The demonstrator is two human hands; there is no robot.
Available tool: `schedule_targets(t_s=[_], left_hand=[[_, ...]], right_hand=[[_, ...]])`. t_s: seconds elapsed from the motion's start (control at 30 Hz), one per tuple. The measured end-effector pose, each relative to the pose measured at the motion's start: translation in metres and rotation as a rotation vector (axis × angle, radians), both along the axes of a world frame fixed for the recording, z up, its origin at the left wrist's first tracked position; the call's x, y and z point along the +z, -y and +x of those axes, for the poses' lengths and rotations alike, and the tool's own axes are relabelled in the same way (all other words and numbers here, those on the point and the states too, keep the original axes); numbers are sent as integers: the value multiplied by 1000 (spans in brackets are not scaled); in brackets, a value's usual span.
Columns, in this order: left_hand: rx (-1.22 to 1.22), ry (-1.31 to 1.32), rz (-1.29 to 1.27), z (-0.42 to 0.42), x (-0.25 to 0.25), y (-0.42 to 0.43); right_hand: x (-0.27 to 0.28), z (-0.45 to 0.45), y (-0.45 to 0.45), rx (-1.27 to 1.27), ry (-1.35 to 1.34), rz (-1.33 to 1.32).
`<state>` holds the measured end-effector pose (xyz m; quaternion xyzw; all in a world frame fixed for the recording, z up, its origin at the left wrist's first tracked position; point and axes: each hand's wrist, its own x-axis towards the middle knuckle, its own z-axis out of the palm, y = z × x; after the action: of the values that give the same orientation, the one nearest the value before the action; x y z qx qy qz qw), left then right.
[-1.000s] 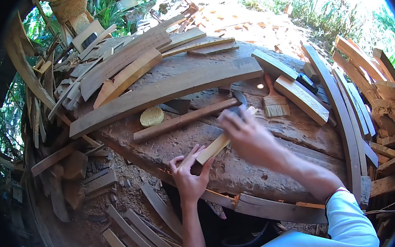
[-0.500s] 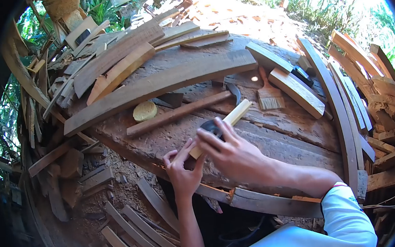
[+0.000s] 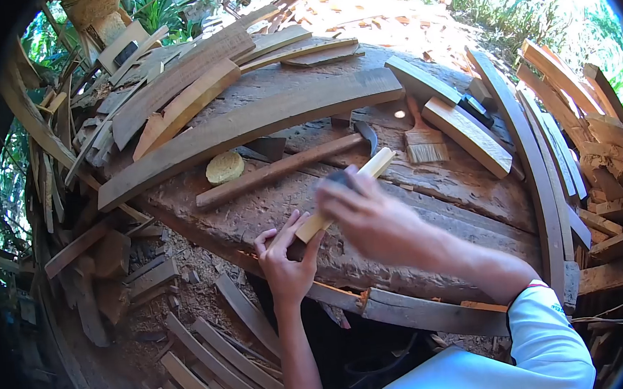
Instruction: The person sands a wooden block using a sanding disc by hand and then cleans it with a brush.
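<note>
A pale, narrow wood strip (image 3: pixel 315 226) lies slanting on the worn workbench (image 3: pixel 438 221). My left hand (image 3: pixel 286 259) grips its near end between thumb and fingers. Blurred by motion, my right hand (image 3: pixel 360 205) is closed round a dark block-like object (image 3: pixel 342 180) on top of the strip. Beyond them rests a hammer-like tool with a long wooden handle (image 3: pixel 280 172) and a curved dark metal head (image 3: pixel 368 137). A round yellowish disc (image 3: pixel 224 168) is left of the handle. A paintbrush (image 3: pixel 425 144) lies to the right of the metal head.
A long curved plank (image 3: pixel 248 135) spans the bench behind the tool. Short blocks, one of them pale (image 3: pixel 466 137), and a long board (image 3: pixel 524 156) lie at the right. Curved offcuts (image 3: pixel 215 366) stand below at the left, and piled scraps (image 3: pixel 612 207) at the far right.
My right hand with the dark object has moved down the strip toward my left hand, then partly back up it. My left hand keeps its grip. The whole view has shifted slightly.
</note>
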<state>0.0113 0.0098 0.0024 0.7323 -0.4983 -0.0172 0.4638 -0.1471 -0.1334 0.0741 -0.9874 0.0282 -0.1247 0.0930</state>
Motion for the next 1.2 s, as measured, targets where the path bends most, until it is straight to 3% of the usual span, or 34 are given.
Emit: schedule_targets(t_s=[0.07, 0.17, 0.27, 0.33, 0.43, 0.57, 0.6, 0.63, 0.73, 0.87, 0.93, 1.03, 1.2], left_hand=[[-21, 8, 6, -1, 4, 1], [-14, 16, 6, -1, 5, 2], [-22, 38, 15, 0, -1, 0], [-2, 16, -2, 4, -10, -4], [-6, -2, -10, 3, -6, -1], [-30, 7, -27, 2, -5, 3], [-22, 11, -30, 2, -3, 2], [-21, 8, -29, 2, -2, 1], [-20, 3, -48, 3, -4, 1], [-51, -6, -59, 3, 0, -1], [-78, -7, -66, 4, 0, -2], [-92, 10, -74, 6, -5, -3], [-104, -3, -62, 5, -2, -3]], right_hand=[[-8, 0, 36, -388, -263, -238], [-9, -6, 48, -603, -135, -117], [15, 2, -6, -95, -279, -425], [-2, 1, -32, -56, 47, -87], [1, 1, -5, 98, 11, 20], [-5, -3, 52, -98, -118, -295], [5, -6, 62, -151, -210, -273], [-3, -10, 70, -290, -30, 6], [-3, -14, 89, -337, 37, 37], [-4, -2, 109, -270, 130, 67], [2, 11, 113, -204, 181, 225], [4, 41, 104, -96, 233, 145], [4, 72, 62, 74, 21, 238]])
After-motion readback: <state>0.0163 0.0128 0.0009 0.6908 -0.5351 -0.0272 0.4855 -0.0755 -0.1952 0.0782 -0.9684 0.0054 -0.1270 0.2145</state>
